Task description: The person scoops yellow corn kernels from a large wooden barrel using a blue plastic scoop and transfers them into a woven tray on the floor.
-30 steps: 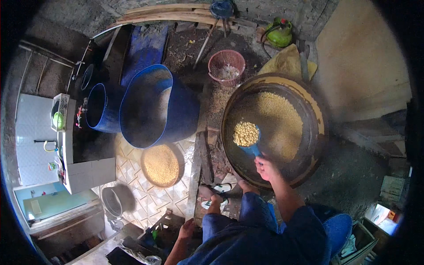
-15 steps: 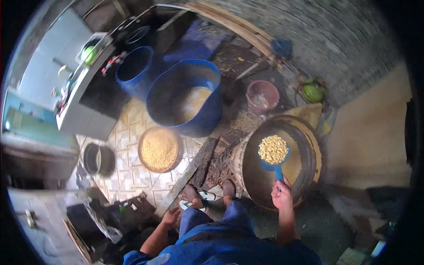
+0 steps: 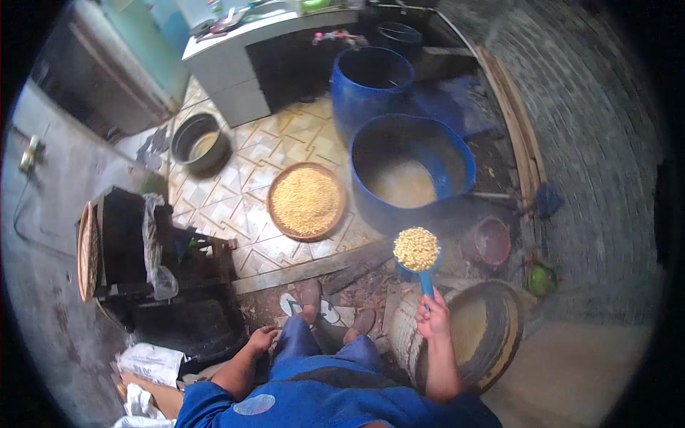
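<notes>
My right hand is wrapped round the handle of a blue dipper, heaped with pale yellow beans. The dipper is held up level, in front of the wide, worn drum at my right. Beside my left thigh hangs my left hand, empty, its fingers loosely apart. Ahead on the tiles lies a round woven tray, covered with a mound of similar yellow beans. Right of the tray stands a big blue tub with cloudy liquid at its bottom.
A wooden beam borders the tiled floor ahead of my feet. Another blue barrel stands farther back, a dark pot at the far left. A pink bucket is by the right wall; a black cabinet is at my left.
My view and body have turned left. The loaded dipper has moved from above the drum's opening to beyond its left rim, still in my right hand. My left hand stays empty.
</notes>
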`<state>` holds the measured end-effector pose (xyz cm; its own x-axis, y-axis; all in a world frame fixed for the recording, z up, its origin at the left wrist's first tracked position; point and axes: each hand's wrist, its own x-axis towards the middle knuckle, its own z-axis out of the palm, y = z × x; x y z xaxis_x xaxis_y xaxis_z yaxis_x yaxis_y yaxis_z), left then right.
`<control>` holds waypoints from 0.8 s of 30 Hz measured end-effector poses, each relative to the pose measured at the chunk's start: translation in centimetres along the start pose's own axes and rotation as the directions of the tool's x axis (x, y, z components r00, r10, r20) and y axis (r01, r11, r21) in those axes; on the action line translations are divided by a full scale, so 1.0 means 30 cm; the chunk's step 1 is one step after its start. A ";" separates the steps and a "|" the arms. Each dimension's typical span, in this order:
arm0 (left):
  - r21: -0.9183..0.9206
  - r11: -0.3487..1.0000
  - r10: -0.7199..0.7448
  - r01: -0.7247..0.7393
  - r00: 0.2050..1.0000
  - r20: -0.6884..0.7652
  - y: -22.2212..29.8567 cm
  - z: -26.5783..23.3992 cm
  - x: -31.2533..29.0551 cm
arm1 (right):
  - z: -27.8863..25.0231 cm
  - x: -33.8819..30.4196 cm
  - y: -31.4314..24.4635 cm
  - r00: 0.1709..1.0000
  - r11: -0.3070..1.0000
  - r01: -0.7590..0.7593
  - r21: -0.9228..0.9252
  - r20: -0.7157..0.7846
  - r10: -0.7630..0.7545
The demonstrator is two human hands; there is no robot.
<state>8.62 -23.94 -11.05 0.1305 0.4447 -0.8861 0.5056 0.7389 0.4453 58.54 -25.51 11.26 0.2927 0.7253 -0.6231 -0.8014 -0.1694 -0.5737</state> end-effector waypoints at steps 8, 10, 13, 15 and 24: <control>-0.158 0.986 -0.078 0.046 0.976 -0.204 -0.090 -0.078 -0.186 | 0.421 0.540 0.157 0.995 0.756 -0.058 -0.652 0.020 0.093; -0.221 0.975 -0.080 0.036 0.978 -0.194 -0.127 -0.089 -0.160 | 0.511 0.674 0.188 1.000 0.522 0.020 -0.853 0.005 -0.030; -0.239 0.967 -0.131 0.083 0.972 -0.194 -0.137 -0.115 -0.164 | 0.609 0.838 0.229 0.971 0.010 0.136 -0.991 0.131 -0.200; -0.315 0.947 -0.142 0.069 0.966 -0.214 -0.154 -0.121 -0.177 | 0.703 0.881 0.261 0.912 -0.323 0.195 -0.926 0.293 -0.289; -0.352 0.933 -0.151 0.077 0.970 -0.188 -0.016 -0.189 -0.184 | 1.008 0.905 0.247 0.970 -0.605 0.057 -0.794 0.187 -0.154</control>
<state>2.82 -23.89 -5.64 -0.1100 0.4149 -0.9032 0.1815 0.9018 0.3922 44.77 13.11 6.15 0.3099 0.8545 -0.4168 0.9159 -0.3860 -0.1103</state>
